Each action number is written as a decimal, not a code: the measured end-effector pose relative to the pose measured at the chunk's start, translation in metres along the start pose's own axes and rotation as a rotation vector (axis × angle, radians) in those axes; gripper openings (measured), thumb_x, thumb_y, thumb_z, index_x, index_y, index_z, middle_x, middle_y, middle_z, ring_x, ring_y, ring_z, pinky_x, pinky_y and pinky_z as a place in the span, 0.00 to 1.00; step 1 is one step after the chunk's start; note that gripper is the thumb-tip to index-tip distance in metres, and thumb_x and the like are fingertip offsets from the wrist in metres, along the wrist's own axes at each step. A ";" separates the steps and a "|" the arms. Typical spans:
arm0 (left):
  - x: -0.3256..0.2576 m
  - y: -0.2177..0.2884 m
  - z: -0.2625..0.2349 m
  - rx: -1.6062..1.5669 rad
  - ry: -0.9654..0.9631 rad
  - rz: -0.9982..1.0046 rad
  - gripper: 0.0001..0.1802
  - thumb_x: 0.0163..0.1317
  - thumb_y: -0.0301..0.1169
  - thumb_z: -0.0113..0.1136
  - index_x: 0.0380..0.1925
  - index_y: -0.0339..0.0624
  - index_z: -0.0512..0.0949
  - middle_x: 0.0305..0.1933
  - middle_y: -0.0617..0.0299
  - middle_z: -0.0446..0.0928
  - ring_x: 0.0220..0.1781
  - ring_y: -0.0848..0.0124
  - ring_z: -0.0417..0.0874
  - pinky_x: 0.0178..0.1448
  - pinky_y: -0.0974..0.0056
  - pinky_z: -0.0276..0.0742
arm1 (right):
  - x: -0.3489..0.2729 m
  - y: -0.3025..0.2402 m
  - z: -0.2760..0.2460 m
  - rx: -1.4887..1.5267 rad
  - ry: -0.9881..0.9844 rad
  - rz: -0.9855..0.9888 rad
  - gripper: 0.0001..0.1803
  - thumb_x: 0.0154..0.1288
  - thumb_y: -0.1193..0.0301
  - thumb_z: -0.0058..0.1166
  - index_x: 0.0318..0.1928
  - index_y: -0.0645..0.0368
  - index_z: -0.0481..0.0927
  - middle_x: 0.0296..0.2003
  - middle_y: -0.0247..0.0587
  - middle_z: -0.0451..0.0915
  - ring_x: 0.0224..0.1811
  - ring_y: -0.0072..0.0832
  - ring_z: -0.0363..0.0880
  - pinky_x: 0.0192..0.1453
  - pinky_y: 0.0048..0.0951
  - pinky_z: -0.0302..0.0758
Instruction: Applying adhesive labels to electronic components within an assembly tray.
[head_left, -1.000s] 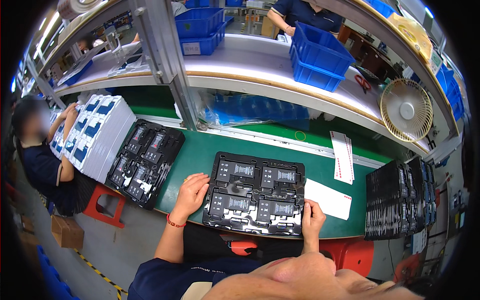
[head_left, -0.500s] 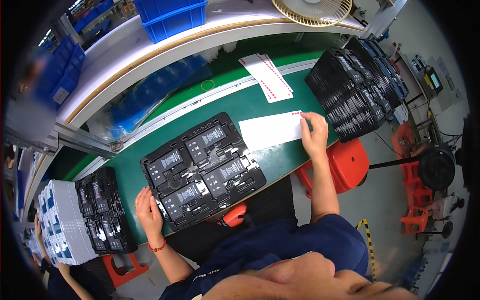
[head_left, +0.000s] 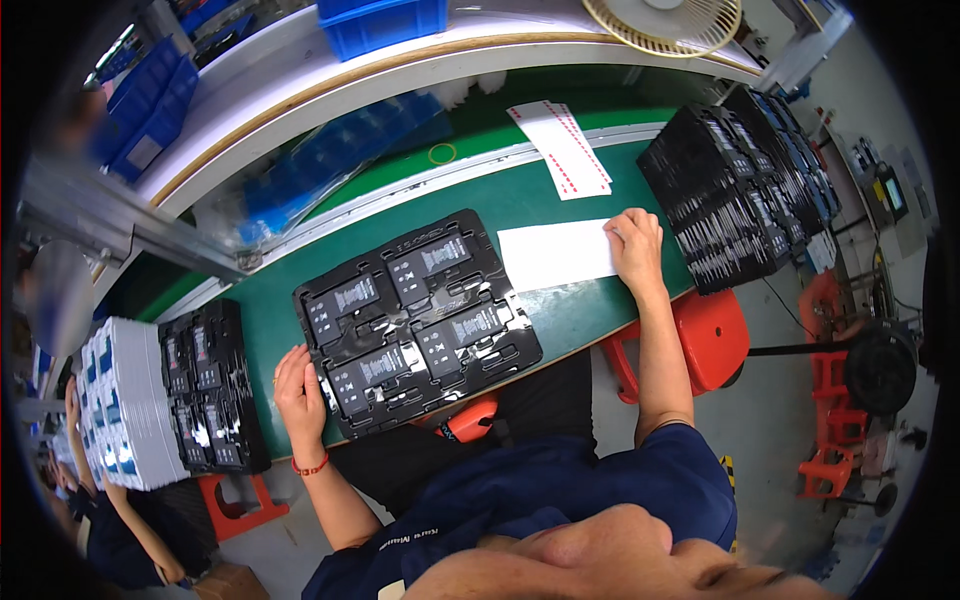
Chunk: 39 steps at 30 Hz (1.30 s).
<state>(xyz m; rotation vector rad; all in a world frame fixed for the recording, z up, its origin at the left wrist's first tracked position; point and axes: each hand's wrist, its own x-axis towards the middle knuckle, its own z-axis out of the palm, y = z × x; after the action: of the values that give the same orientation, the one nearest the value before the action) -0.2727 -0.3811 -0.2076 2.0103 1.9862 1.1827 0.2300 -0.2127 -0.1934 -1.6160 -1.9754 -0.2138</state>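
Observation:
A black plastic tray (head_left: 415,325) lies in front of me, with several flat black batteries (head_left: 448,255) in its pockets. My left hand (head_left: 299,390) rests against the tray's left edge, its fingers loosely extended and holding nothing. To the right of the tray lies a white sticker sheet (head_left: 555,252). On that sheet's upper right corner is my right hand (head_left: 636,248), thumb and fingertips drawn together. The fingers cover the corner, so whatever they pinch is hidden. Farther back, more white strips with rows of small red stickers (head_left: 562,152) overlap on the green table.
A tall stack of black trays (head_left: 715,200) stands at the right. At the left are another filled black tray stack (head_left: 212,390) and a white tray stack (head_left: 130,400), with another person's arm (head_left: 140,525) beside it. A red stool (head_left: 708,340) stands near the table's front edge.
The view has shifted a little. My right fingertips have drawn together over the sheet's corner, covering the red stickers that showed there. My left hand stays at the tray's edge.

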 end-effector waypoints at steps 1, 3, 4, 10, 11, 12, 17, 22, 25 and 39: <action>-0.002 -0.002 -0.004 0.008 0.003 -0.011 0.11 0.67 0.23 0.54 0.43 0.30 0.82 0.50 0.47 0.83 0.57 0.50 0.81 0.63 0.53 0.73 | 0.001 0.003 0.007 0.113 -0.020 0.034 0.06 0.57 0.80 0.59 0.35 0.57 0.82 0.41 0.45 0.77 0.48 0.45 0.75 0.52 0.41 0.70; -0.001 0.000 -0.007 -0.110 0.042 -0.078 0.12 0.63 0.22 0.58 0.46 0.32 0.82 0.51 0.48 0.83 0.58 0.51 0.81 0.65 0.54 0.72 | 0.004 0.002 0.011 0.232 0.011 -0.022 0.03 0.58 0.82 0.55 0.33 0.61 0.78 0.35 0.52 0.75 0.38 0.51 0.76 0.41 0.43 0.74; 0.000 -0.004 -0.004 -0.221 0.072 -0.121 0.13 0.61 0.23 0.60 0.47 0.33 0.82 0.52 0.49 0.83 0.59 0.52 0.80 0.66 0.54 0.71 | 0.002 0.001 0.005 0.167 -0.027 -0.030 0.03 0.60 0.82 0.53 0.33 0.63 0.76 0.34 0.52 0.74 0.39 0.51 0.76 0.42 0.44 0.73; 0.049 0.027 -0.015 -0.207 -0.184 0.124 0.25 0.50 0.27 0.67 0.52 0.42 0.82 0.59 0.56 0.79 0.69 0.52 0.70 0.72 0.50 0.63 | -0.007 0.015 -0.032 0.224 -0.284 -0.002 0.03 0.67 0.79 0.48 0.35 0.66 0.69 0.32 0.57 0.73 0.37 0.55 0.74 0.42 0.44 0.71; 0.055 0.028 -0.014 -0.184 -0.256 0.159 0.27 0.48 0.28 0.67 0.53 0.44 0.81 0.62 0.57 0.77 0.71 0.51 0.67 0.74 0.49 0.61 | -0.005 0.011 -0.041 0.289 -0.342 0.034 0.02 0.68 0.79 0.46 0.35 0.65 0.69 0.31 0.54 0.73 0.35 0.49 0.75 0.41 0.40 0.72; 0.061 0.028 -0.012 -0.133 -0.326 0.142 0.29 0.47 0.27 0.66 0.54 0.45 0.81 0.64 0.56 0.75 0.73 0.51 0.65 0.75 0.48 0.58 | -0.003 0.010 -0.046 0.376 -0.371 0.036 0.02 0.68 0.80 0.46 0.36 0.65 0.69 0.32 0.51 0.74 0.35 0.42 0.75 0.42 0.36 0.72; 0.090 0.032 -0.012 -0.011 -0.499 0.178 0.32 0.45 0.27 0.63 0.57 0.45 0.79 0.59 0.55 0.75 0.66 0.55 0.69 0.73 0.51 0.56 | 0.010 -0.017 -0.053 0.564 -0.320 0.038 0.01 0.69 0.81 0.47 0.39 0.64 0.72 0.33 0.38 0.74 0.36 0.23 0.71 0.44 0.26 0.71; 0.099 0.032 -0.013 -0.001 -0.521 0.172 0.32 0.43 0.27 0.67 0.56 0.47 0.80 0.54 0.58 0.77 0.61 0.59 0.73 0.71 0.51 0.59 | 0.050 -0.115 -0.046 0.831 -0.416 -0.042 0.02 0.65 0.82 0.54 0.37 0.65 0.76 0.35 0.34 0.77 0.39 0.20 0.74 0.49 0.22 0.73; 0.098 0.029 -0.011 0.053 -0.399 0.255 0.27 0.44 0.29 0.67 0.50 0.46 0.83 0.47 0.58 0.81 0.53 0.60 0.79 0.69 0.51 0.63 | 0.078 -0.176 -0.027 0.872 -0.471 -0.241 0.04 0.62 0.81 0.56 0.37 0.64 0.77 0.34 0.36 0.79 0.39 0.22 0.76 0.46 0.24 0.73; 0.097 0.019 0.031 -0.271 0.004 0.130 0.07 0.59 0.28 0.65 0.36 0.42 0.78 0.36 0.61 0.81 0.41 0.61 0.81 0.56 0.57 0.70 | 0.100 -0.297 0.056 1.027 -0.927 -0.163 0.11 0.67 0.81 0.55 0.48 0.62 0.74 0.36 0.29 0.76 0.38 0.14 0.73 0.44 0.17 0.70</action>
<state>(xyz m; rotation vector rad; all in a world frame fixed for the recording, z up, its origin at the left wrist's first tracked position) -0.2529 -0.2851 -0.1750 2.0221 1.6136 1.3961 -0.0781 -0.1777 -0.1195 -0.8659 -2.1782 1.4798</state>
